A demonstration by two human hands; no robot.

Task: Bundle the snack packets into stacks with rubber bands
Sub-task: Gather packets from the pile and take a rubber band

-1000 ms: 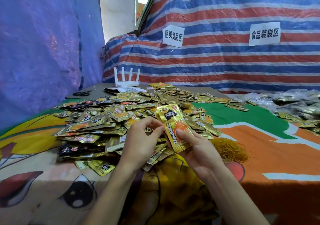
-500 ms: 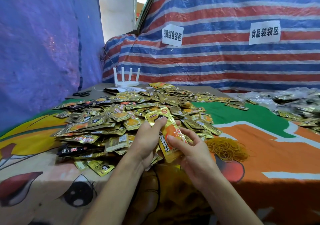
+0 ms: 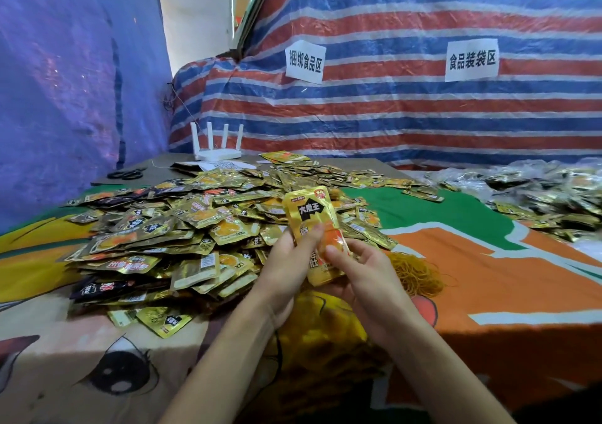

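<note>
A small stack of gold snack packets (image 3: 309, 215) stands upright between my hands, above the table's near middle. My left hand (image 3: 286, 267) grips its left edge, thumb across the front. My right hand (image 3: 368, 277) holds its lower right side, thumb pressed on the orange print. A big heap of loose gold and black packets (image 3: 182, 228) covers the table to the left and behind. A tangle of yellow rubber bands (image 3: 417, 277) lies on the cloth just right of my right hand.
A cartoon-print cloth (image 3: 488, 260) covers the table. Bagged packets (image 3: 547, 192) pile up at the far right. A white router (image 3: 216, 150) and black scissors (image 3: 125, 173) sit at the back left. Striped tarpaulin with two paper signs forms the back wall.
My left hand came off the heap and closed onto the stack held by my right hand. The stack now stands more upright and squared between both hands.
</note>
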